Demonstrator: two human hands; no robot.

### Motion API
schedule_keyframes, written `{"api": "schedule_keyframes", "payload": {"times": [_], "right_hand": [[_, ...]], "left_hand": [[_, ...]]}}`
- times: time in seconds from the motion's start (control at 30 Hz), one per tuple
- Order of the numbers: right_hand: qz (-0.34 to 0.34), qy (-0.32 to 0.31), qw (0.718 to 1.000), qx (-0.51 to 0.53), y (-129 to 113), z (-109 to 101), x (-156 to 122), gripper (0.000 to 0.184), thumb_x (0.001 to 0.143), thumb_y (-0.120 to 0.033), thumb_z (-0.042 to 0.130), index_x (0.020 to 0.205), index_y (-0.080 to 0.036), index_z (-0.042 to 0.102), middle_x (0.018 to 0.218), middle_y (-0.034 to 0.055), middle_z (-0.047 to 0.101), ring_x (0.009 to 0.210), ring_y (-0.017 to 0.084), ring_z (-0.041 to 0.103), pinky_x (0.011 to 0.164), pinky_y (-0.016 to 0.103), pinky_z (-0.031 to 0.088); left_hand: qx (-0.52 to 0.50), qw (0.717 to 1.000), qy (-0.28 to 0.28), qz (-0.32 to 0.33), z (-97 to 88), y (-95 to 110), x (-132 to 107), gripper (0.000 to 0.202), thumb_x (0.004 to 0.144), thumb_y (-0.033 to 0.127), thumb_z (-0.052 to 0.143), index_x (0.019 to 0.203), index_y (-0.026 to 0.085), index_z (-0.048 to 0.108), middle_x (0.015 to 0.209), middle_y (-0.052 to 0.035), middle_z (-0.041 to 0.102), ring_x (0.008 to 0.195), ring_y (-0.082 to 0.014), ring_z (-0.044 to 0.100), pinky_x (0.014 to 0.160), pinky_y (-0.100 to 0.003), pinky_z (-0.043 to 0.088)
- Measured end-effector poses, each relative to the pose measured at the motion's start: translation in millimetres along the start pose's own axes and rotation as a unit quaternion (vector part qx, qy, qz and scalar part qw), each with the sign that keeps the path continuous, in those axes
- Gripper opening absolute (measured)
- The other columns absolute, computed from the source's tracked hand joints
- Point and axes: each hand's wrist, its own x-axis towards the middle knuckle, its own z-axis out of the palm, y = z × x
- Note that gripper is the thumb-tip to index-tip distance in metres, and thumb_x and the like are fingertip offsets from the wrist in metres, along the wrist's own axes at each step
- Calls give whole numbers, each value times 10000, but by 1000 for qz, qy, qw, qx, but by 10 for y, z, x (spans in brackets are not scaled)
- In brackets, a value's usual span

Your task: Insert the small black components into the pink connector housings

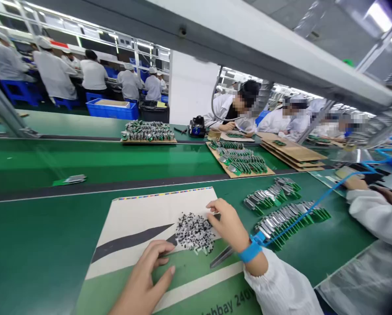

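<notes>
A pile of small black and whitish parts (pixel 195 232) lies on a printed cardboard sheet (pixel 133 214) in front of me. On its near left side is my left hand (pixel 146 278), fingers loosely curved and thumb apart, with nothing visible in it. My right hand (pixel 230 223) hovers at the pile's right edge, thumb and fingers apart; it wears a blue wrist strap (pixel 251 251). A pointed metal tool, like tweezers (pixel 221 257), shows below that hand, its rear end hidden by the wrist. Rows of green circuit boards with metal cases (pixel 281 223) stand right of the sheet.
Beyond a dark rail runs a green belt carrying one board (pixel 70 180). Boards fill cardboard trays (pixel 238 159) across it. A blue cord (pixel 317 201) stretches from the strap to the right. A co-worker's sleeve (pixel 376 210) is at the right; an overhead beam (pixel 215 39) crosses above.
</notes>
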Motion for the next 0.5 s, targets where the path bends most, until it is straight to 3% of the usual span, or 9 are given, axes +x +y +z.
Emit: {"api": "schedule_keyframes", "payload": {"times": [0.1, 0.2, 0.37, 0.5], "right_hand": [[-106, -29, 992, 59, -267, 169, -131, 104, 824, -100, 631, 829, -198, 593, 807, -4, 614, 798, 145, 585, 747, 274, 451], [-162, -42, 982, 83, -360, 266, -212, 136, 834, -76, 608, 779, -196, 577, 787, -5, 614, 789, 154, 571, 733, 286, 434], [-180, -49, 979, 79, -387, 333, -199, 67, 848, -129, 628, 871, -192, 625, 844, 29, 620, 841, 192, 554, 758, 338, 424], [-182, -50, 981, 56, -449, 373, -167, 223, 855, -199, 631, 1078, -200, 626, 1010, 91, 599, 947, 256, 507, 805, 417, 414]], "left_hand": [[1, 1000, -11, -3, 5, 90, 1, 218, 856, 264, 488, 1047, 286, 591, 1106, -65, 600, 1014, -227, 621, 858, -384, 572], [-12, 1000, -14, 1, 12, 128, -6, 219, 843, 217, 489, 1036, 265, 579, 1087, -66, 591, 1013, -219, 601, 852, -373, 558], [-31, 999, -9, -11, 32, 174, -18, 217, 826, 174, 505, 1016, 248, 581, 1076, -68, 585, 998, -216, 585, 831, -357, 541], [-85, 996, 18, -20, 31, 229, 0, 174, 824, 191, 517, 967, 238, 603, 1035, -71, 585, 967, -214, 591, 760, -316, 552]]}}
